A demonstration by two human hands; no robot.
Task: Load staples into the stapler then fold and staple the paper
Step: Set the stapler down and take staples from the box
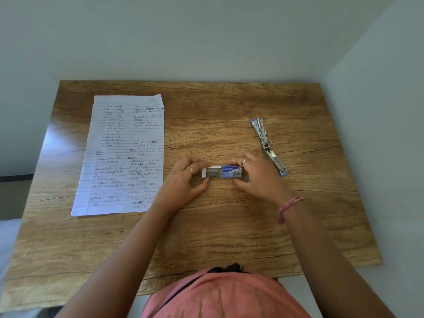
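A small blue box of staples (pixel 230 172) lies in the middle of the wooden worktop (pixel 206 226), and both hands are on it. The right hand (pixel 257 177) holds the blue sleeve, with its fingers curled over the top and its thumb at the near side. The left hand (pixel 183 177) holds the white inner tray (pixel 210 173), which sticks out of the left end of the sleeve, fingers behind it and thumb in front. Grey staples show inside the tray. The stapler (pixel 268 145) lies swung wide open on the right side of the worktop, just past the right hand and not touching it (it looks ready to be filled). The paper (pixel 124 154), a lined sheet with writing on it, lies flat on the left, well apart from the box, and is not folded yet. I think the step now is getting a strip of staples out. If the tray comes out too fast, it could slip free and spill staples all over the worktop. A strip could also snap into small bits if the fingers squeeze it too hard, and small bits are hard to fit into the stapler.
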